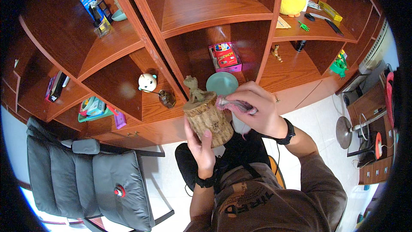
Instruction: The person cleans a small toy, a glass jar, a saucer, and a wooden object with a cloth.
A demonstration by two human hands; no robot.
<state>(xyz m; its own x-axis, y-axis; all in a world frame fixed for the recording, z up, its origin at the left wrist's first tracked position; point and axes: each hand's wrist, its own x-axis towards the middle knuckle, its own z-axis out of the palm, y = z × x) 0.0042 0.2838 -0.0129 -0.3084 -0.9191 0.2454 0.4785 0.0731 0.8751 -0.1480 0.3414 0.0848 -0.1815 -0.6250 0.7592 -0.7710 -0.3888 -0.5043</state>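
My left hand (201,151) is wrapped round the side of a brown, bark-textured tree-stump ornament (209,122), holding it tilted in front of the shelves. A small grey-brown figurine (194,89) sits on the stump's top, near its left rim. Pinched in my right hand (264,111) is a bunched greyish-pink cloth (234,104), whose end touches the stump's upper right edge. A pale part of the cloth hangs below that hand. Just beyond the stump, a round pale-green dish (222,83) rests on the cabinet.
A reddish-brown wooden shelf unit (214,6) curves ahead. It bears a red-and-pink box (226,56), a white round-headed figure (148,82), a dark glass jar (167,99) and a yellow duck toy (292,0). A black padded chair (86,176) stands at left, a desk (365,116) at right.
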